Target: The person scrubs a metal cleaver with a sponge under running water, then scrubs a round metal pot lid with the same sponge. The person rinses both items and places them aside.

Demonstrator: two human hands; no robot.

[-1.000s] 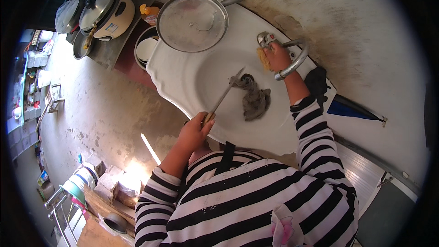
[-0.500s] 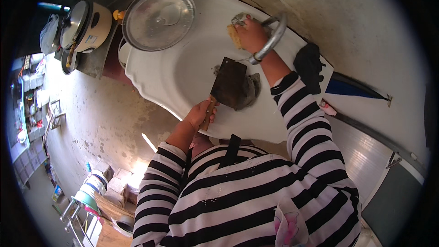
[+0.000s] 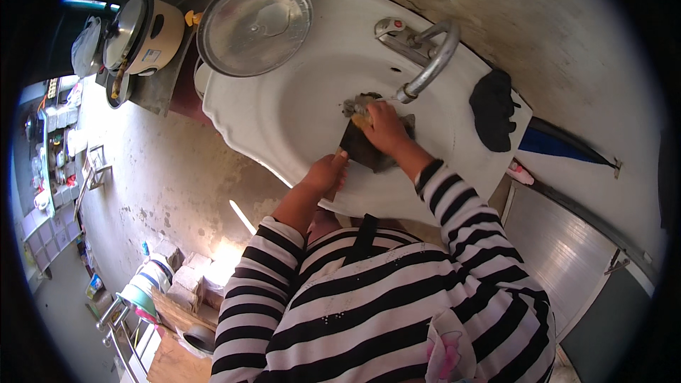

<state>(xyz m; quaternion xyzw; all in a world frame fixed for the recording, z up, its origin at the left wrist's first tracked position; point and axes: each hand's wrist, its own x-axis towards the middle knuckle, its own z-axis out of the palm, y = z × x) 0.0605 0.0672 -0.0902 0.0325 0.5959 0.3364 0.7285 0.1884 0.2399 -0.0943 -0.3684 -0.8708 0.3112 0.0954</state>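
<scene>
Over the white washbasin [image 3: 298,110], my left hand [image 3: 326,174] is wrapped round the wooden handle of a dark cleaver [image 3: 360,151]. The broad blade points away from me, partly covered by my right hand [image 3: 386,128]. That hand is closed on a yellowish sponge [image 3: 362,121] and presses it against the blade. Wet greyish-brown material [image 3: 407,125] lies under and beside the blade in the bowl; I cannot make out what it is. Just beyond my right hand is the spout of the chrome tap [image 3: 445,53].
A round metal lid or pan [image 3: 255,26] with a handle rests on the basin's far left rim. A black cloth [image 3: 493,110] lies on the right rim. On a stand at far left sits a rice cooker [image 3: 159,35]. Bricks [image 3: 188,280] and boards are at lower left.
My right hand has come down from the tap's base to the cleaver, bringing the sponge onto the blade. My left hand keeps its grip on the handle.
</scene>
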